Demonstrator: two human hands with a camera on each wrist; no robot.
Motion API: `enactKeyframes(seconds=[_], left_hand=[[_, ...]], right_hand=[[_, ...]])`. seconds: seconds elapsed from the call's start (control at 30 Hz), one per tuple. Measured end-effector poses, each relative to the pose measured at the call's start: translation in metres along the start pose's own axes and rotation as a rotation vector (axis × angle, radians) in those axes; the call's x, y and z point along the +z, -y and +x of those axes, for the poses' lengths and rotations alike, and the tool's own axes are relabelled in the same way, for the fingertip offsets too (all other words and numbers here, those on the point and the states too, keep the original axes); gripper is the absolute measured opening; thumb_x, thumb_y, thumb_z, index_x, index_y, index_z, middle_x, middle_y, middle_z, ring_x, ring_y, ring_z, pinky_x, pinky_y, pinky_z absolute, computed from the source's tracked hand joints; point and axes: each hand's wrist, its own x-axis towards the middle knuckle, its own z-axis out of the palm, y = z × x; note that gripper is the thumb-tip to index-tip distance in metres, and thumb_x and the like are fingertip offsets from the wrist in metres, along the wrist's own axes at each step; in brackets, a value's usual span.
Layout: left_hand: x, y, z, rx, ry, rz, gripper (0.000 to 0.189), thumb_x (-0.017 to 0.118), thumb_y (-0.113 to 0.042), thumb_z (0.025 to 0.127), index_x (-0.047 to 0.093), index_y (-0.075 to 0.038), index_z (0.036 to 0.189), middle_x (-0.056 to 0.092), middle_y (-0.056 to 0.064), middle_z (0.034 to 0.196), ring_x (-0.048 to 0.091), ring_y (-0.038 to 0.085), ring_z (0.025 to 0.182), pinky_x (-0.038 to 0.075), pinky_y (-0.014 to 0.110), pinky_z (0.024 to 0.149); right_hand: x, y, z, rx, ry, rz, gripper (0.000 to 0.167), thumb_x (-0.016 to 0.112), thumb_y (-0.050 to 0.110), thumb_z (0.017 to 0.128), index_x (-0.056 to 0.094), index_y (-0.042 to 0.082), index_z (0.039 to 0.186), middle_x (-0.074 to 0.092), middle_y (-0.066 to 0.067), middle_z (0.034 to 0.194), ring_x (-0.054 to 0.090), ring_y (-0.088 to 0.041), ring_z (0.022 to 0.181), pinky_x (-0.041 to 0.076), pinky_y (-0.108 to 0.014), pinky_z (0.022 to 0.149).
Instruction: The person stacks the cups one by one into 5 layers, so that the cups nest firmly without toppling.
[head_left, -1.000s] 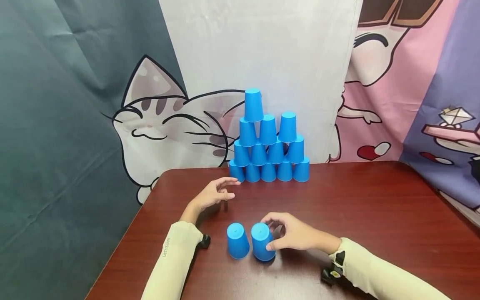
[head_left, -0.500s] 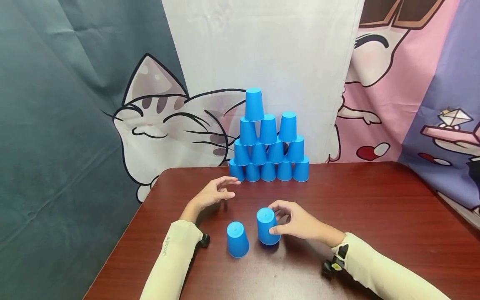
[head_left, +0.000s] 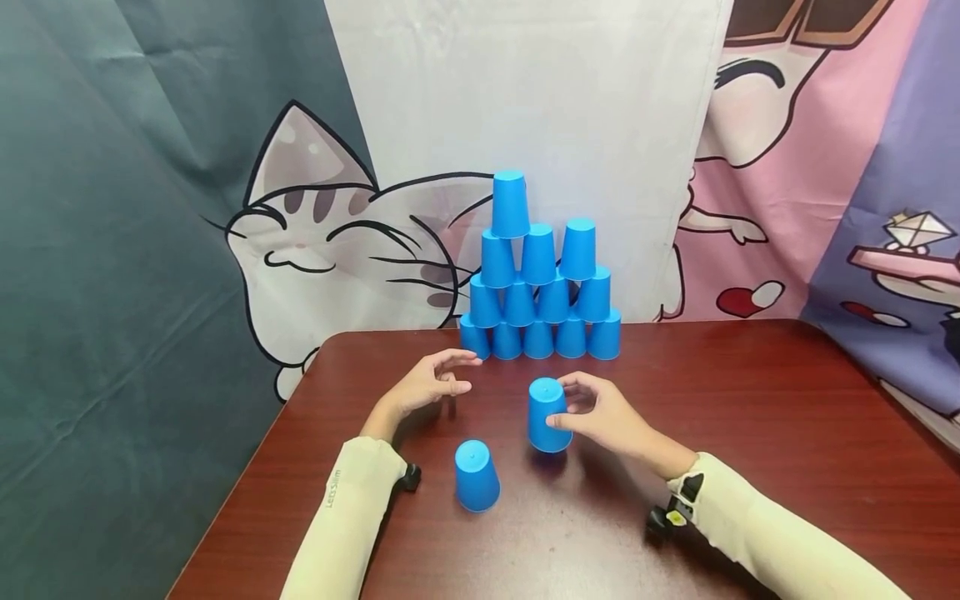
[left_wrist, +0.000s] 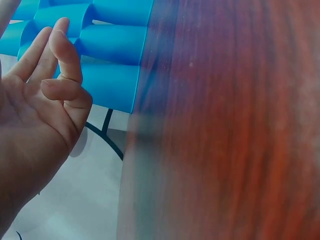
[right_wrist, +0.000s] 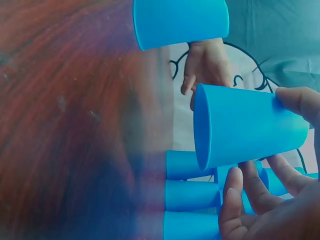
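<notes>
My right hand (head_left: pixel 603 417) grips an upside-down blue plastic cup (head_left: pixel 547 417) between thumb and fingers, just above the table. In the right wrist view, the open rim of this held cup (right_wrist: pixel 250 127) faces the tabletop. My left hand (head_left: pixel 427 385) holds nothing, its fingers loosely bent, near the lower left of the cup pyramid. A second upside-down blue cup (head_left: pixel 477 477) stands alone on the table between my forearms. Toward the back, a pyramid of upside-down blue cups (head_left: pixel 537 304) rises in four rows, with a single cup (head_left: pixel 510 204) on top at the left.
The dark red-brown wooden table (head_left: pixel 720 400) has its back edge just behind the pyramid. A cartoon-printed cloth (head_left: pixel 585 100) hangs behind it. Within the third row, a gap separates the right-hand cup (head_left: pixel 578 250) from its neighbour.
My right hand has carried its cup forward and slightly right, away from the lone cup toward the pyramid. My left hand stays in nearly the same place.
</notes>
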Motion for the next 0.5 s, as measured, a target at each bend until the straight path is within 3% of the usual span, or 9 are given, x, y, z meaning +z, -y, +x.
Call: enactKeyframes(seconds=[0.33, 0.5], left_hand=[[-0.003, 0.0, 0.002, 0.003, 0.006, 0.009, 0.059, 0.071, -0.025, 0.093, 0.048, -0.006, 0.144, 0.055, 0.015, 0.141, 0.042, 0.046, 0.07, 0.04, 0.027, 0.051], [-0.002, 0.001, 0.002, 0.004, 0.015, -0.007, 0.06, 0.071, -0.024, 0.093, 0.047, -0.004, 0.145, 0.056, 0.014, 0.141, 0.042, 0.029, 0.062, 0.037, 0.024, 0.05]], right_hand=[[-0.014, 0.005, 0.012, 0.007, -0.055, -0.019, 0.045, 0.079, 0.019, 0.086, 0.06, 0.001, 0.122, 0.067, -0.017, 0.117, 0.065, -0.033, 0.107, 0.054, -0.046, 0.089], [-0.022, 0.009, 0.017, 0.044, -0.065, -0.027, 0.046, 0.077, 0.023, 0.088, 0.058, 0.001, 0.125, 0.065, -0.019, 0.121, 0.063, -0.035, 0.109, 0.054, -0.05, 0.088]])
